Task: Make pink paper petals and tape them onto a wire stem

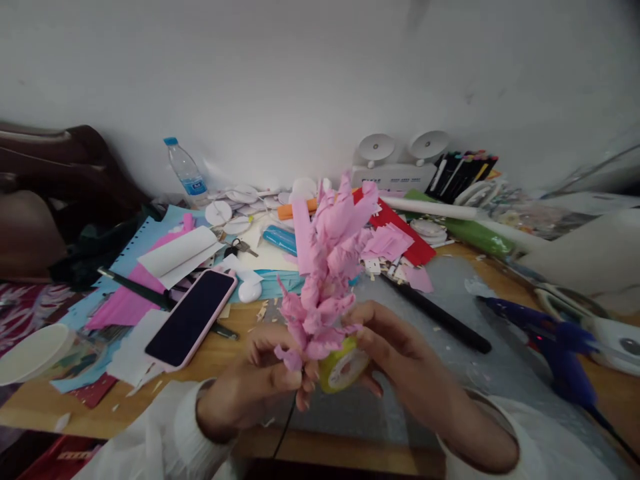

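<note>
Pink paper flower spike (323, 290) stands nearly upright, leaning a little right, held above the tabletop (220, 363) between our two hands. We judge it very light, its soft, crinkled petals easily crushed or torn by a squeeze, so the thin dark stem (286, 423) below them seems the safer place to take hold. There the grip of our left hand (265, 380) pinches, thumb against fingers, just under the lowest petals. Our right hand (400, 353) has its grip closed on a yellow tape roll (345, 370) beside the spike's base (rigid and smooth, we think, so perhaps slippery). Farther out lie a phone (193, 320) on the left, and a grey mat (460, 290) and blue glue gun (560, 347) on the right.
</note>
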### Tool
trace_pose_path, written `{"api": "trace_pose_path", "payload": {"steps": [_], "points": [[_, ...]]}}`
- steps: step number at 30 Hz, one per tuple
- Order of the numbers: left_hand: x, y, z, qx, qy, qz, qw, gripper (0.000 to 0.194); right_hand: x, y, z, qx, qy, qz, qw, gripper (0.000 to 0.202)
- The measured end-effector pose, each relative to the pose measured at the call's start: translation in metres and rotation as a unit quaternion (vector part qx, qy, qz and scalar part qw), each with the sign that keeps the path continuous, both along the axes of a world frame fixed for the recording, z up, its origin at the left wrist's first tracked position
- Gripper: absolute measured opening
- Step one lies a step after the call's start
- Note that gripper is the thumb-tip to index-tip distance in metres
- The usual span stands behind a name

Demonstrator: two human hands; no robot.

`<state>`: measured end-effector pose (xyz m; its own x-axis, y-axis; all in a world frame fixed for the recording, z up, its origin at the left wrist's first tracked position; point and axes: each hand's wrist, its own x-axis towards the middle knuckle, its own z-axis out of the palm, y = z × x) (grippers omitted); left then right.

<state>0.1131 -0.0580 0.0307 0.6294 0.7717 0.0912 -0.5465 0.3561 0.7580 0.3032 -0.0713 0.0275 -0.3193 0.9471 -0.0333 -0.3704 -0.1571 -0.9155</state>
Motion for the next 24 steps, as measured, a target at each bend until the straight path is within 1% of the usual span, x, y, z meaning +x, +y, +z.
{"api": "trace_pose_path", "payload": {"steps": [3, 6, 9, 11, 12, 15, 17, 18, 21, 24], "points": [[0.006, -0.007, 0.000, 0.004, -0.021, -0.009, 1.000, 0.005, -0.004, -0.001, -0.003, 0.011, 0.016, 0.001, 1.000, 0.023], [0.011, -0.013, 0.002, 0.025, -0.036, -0.029, 0.999, 0.011, -0.009, -0.004, -0.005, 0.054, 0.026, -0.002, 0.998, 0.018], [0.012, -0.017, 0.006, 0.018, -0.034, -0.029, 0.999, 0.009, -0.009, -0.012, 0.001, 0.137, -0.052, -0.065, 0.987, 0.010], [0.010, -0.017, 0.009, 0.007, -0.024, -0.021, 0.999, 0.008, -0.006, -0.020, 0.009, 0.208, -0.120, -0.102, 0.965, 0.018], [0.010, -0.017, 0.010, 0.006, -0.019, -0.021, 1.000, 0.008, -0.004, -0.024, 0.013, 0.240, -0.152, -0.106, 0.953, 0.025], [0.010, -0.017, 0.012, 0.010, -0.011, -0.032, 0.999, 0.009, 0.000, -0.035, 0.023, 0.314, -0.242, -0.076, 0.915, 0.049], [0.011, -0.017, 0.013, 0.010, -0.007, -0.041, 0.999, 0.011, 0.001, -0.038, 0.025, 0.328, -0.276, -0.070, 0.901, 0.056], [0.011, -0.017, 0.013, 0.004, -0.005, -0.042, 0.999, 0.012, 0.001, -0.038, 0.025, 0.325, -0.281, -0.072, 0.900, 0.056], [0.011, -0.016, 0.014, -0.030, -0.005, -0.021, 0.999, 0.012, 0.000, -0.037, 0.023, 0.308, -0.267, -0.077, 0.910, 0.053], [0.009, -0.014, 0.016, -0.051, 0.014, -0.009, 0.999, 0.015, 0.002, -0.037, 0.019, 0.313, -0.258, -0.070, 0.911, 0.044]]}}
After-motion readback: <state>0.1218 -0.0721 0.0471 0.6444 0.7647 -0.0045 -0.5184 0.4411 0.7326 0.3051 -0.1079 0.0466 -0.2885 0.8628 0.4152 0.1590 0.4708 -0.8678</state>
